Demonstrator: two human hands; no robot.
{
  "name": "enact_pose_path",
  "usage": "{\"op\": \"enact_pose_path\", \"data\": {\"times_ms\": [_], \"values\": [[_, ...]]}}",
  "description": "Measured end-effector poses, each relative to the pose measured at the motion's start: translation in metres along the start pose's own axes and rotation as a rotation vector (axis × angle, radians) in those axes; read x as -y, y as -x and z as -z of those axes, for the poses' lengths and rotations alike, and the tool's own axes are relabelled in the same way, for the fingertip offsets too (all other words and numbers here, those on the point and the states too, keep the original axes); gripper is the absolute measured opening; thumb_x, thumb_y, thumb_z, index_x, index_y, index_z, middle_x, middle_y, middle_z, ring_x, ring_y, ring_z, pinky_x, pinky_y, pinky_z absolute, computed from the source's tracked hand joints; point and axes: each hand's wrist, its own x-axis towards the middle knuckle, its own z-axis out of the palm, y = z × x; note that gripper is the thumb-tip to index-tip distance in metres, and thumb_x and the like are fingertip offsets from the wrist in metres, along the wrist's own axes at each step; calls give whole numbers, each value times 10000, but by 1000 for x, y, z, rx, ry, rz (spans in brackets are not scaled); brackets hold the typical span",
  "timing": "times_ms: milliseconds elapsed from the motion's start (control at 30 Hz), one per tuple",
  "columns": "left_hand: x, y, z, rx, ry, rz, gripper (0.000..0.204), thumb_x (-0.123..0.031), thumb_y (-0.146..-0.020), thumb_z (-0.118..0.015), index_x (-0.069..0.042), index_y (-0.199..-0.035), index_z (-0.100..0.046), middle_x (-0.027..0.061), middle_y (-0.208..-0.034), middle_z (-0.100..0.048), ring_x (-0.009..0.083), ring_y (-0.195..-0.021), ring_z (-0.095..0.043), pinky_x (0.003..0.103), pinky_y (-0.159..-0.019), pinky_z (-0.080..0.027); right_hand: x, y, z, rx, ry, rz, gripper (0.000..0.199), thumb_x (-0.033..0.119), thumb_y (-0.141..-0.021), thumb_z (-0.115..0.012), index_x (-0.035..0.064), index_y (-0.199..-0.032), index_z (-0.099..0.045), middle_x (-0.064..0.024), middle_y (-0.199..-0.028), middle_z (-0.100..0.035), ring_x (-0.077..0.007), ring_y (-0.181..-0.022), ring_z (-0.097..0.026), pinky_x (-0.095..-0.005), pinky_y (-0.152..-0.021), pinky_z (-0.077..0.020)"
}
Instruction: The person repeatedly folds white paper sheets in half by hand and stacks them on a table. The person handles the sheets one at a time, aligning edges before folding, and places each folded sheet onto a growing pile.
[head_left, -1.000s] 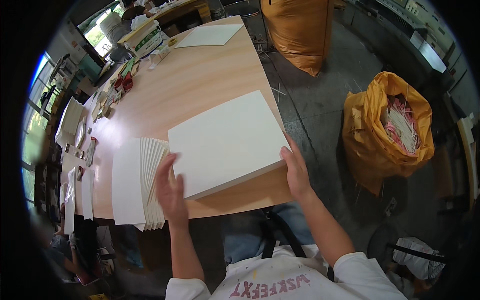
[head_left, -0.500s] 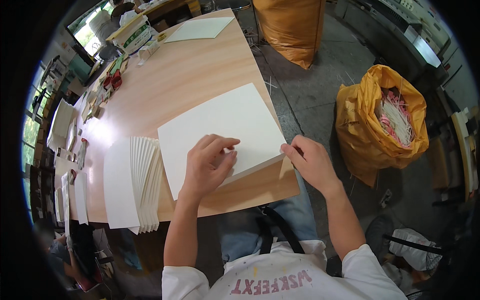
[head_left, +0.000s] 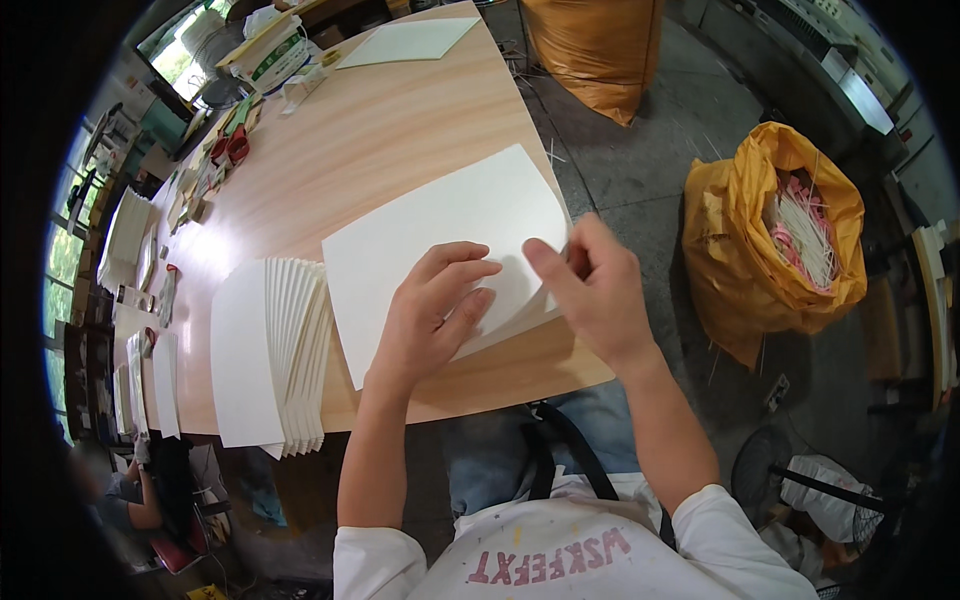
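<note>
Fingers [head_left: 455, 285] of the left hand [head_left: 430, 320] lie spread and flat on the white sheet [head_left: 440, 225], pinning it near its front edge. Right hand [head_left: 595, 290] pinches the sheet's right corner, thumb and fingers closed on it, corner curled up a bit. Sheet sits on the tabletop [head_left: 400, 130], front right, close to the edge. Looks thin, light, bendy, likely creases easily; best held by a corner or edge. Fanned stack [head_left: 270, 350] of similar sheets just left. Orange bag [head_left: 775, 230] on the floor, right.
</note>
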Motion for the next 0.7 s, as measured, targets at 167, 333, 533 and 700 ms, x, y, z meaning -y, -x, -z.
{"op": "enact_pose_path", "data": {"times_ms": [167, 333, 533, 700], "values": [[1, 0, 5, 39, -13, -88, 465, -294, -906, -966, -103, -1306, -825, 127, -1398, -744, 333, -1245, -742, 440, -1018, -616, 13, -7, 7, 22, -486, -383, 402, 267, -1141, -689, 136, -787, -554, 31, -689, -584, -74, -607, -601, -242, -558, -419], [2, -1, 5, 43, 97, 9, 596, -254, -787, -1047, -104, -1320, -829, 105, -1382, -761, 309, -1251, -746, 438, -1047, -607, 6, -8, 14, 60, -504, -412, 372, 263, -1139, -684, 136, -801, -594, 22, -695, -608, -96, -607, -645, -246, -553, -429], [1, 0, 8, 45, 122, 80, 644, -231, -762, -1058, -85, -1344, -822, 96, -1363, -785, 282, -1229, -757, 418, -1062, -600, 9, -10, 16, 93, -433, -384, 415, 355, -1135, -725, 125, -811, -606, 17, -711, -623, -93, -615, -647, -241, -557, -434], [-3, 0, -1, -57, 281, 123, 582, -120, -865, -982, -106, -1413, -786, 98, -1419, -766, 278, -1233, -756, 412, -1050, -601, -3, -8, 10, 42, -151, -201, 445, 415, -1116, -750, 116, -816, -614, 29, -684, -598, -75, -614, -633, -239, -563, -446]]}}
